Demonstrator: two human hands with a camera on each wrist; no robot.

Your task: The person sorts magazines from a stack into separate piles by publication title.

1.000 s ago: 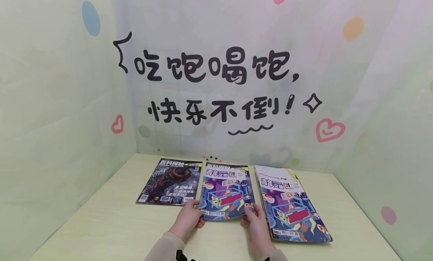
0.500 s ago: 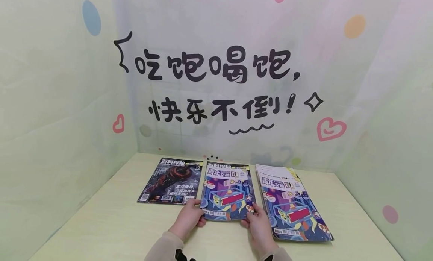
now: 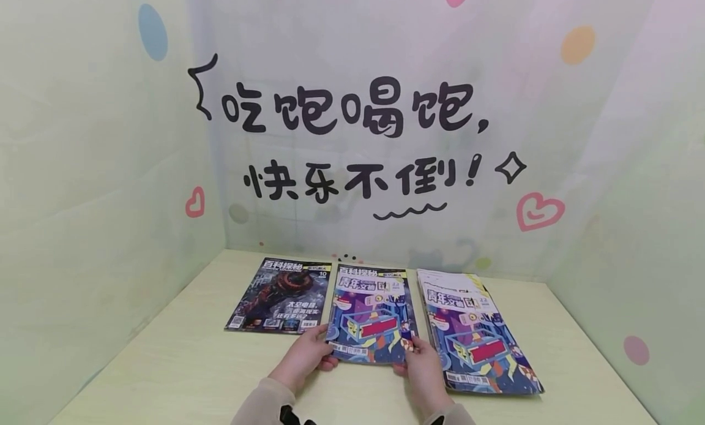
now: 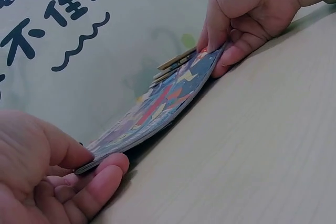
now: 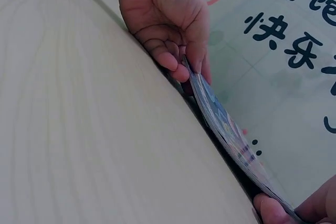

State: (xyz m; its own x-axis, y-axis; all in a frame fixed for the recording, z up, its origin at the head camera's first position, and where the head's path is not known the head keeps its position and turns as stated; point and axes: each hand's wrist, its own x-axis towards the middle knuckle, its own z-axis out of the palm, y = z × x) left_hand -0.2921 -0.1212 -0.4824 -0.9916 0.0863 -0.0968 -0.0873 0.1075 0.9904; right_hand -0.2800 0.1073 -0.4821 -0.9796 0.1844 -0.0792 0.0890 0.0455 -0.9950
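A purple illustrated magazine (image 3: 366, 321) lies on top of a dark-covered magazine (image 3: 358, 270), whose far edge shows behind it. My left hand (image 3: 305, 357) pinches the purple magazine's near left corner, thumb above and fingers beneath. At the near right corner my right hand (image 3: 424, 373) holds it the same way. Seen from the left wrist, the magazine (image 4: 157, 106) bends slightly, and its near edge is raised off the table between the left hand (image 4: 47, 171) and the right one (image 4: 252, 14). A dark gap also shows under the edge in the right wrist view.
Left of the hands lies another dark magazine (image 3: 278, 296), its cover fully visible but for a corner by the left hand. On the right a stack of magazines (image 3: 479, 339) has a matching purple cover on top. Fabric walls (image 3: 352, 241) enclose the pale wooden table (image 3: 182, 376).
The purple magazine and both hands have shifted slightly toward me, exposing a little more of the dark magazine beneath. Both hands keep their hold on its corners.
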